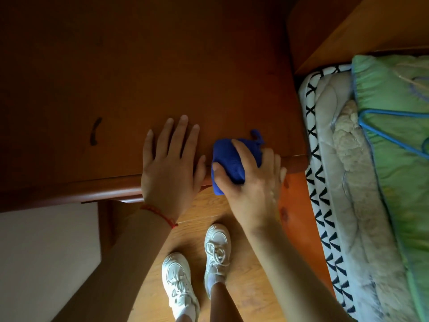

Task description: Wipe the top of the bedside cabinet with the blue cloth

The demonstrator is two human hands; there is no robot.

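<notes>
- While the bedside cabinet (144,73) filled most of the view, its brown wooden top lay bare except for a dark curved mark (94,131) towards its left side.
- Just right of the cabinet stood the bed (362,159), with a patterned mattress edge, a pale fleecy layer and a green quilt on it; a blue clothes hanger (392,130) lay on the quilt.
- Below the cabinet's front edge showed the wooden floor (243,287), where the person's two white shoes (197,270) stood.
- At the front edge, the left hand (170,163) rested flat on the cabinet top, fingers straight and spread, gripping nothing; a red string bracelet (160,214) circled its wrist.
- Just beside it, the right hand (253,182) had its grip curled round the bunched blue cloth (232,159).
- That cloth sat on the rounded front rim near the cabinet's right corner, part of it hanging over the edge, with nothing between it and the bare top beyond.
</notes>
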